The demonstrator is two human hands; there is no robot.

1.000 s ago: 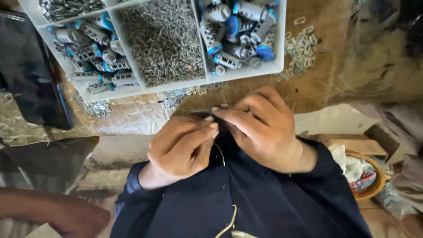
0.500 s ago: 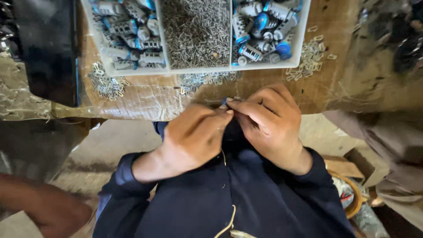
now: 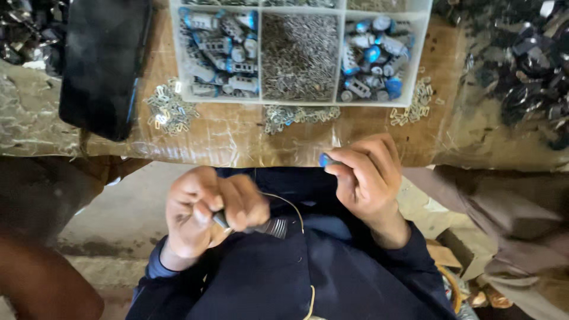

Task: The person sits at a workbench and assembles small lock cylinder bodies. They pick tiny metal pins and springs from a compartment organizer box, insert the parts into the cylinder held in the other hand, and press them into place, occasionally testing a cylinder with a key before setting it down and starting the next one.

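Left hand (image 3: 204, 216) clamped on small ribbed metal part (image 3: 269, 227), lower centre; right hand (image 3: 364, 178) pinching blue-capped piece (image 3: 325, 160). Best aligned squarely before pressing together, below compartment tray (image 3: 258, 99).

A wooden table (image 3: 237, 139) wrapped in clear plastic runs across the top, its edge facing down. Below it lies a bare grey concrete floor (image 3: 118, 219). Crumpled plastic sheet (image 3: 26, 115) covers the left end. Soft, even light falls over everything, with dim corners at the top.
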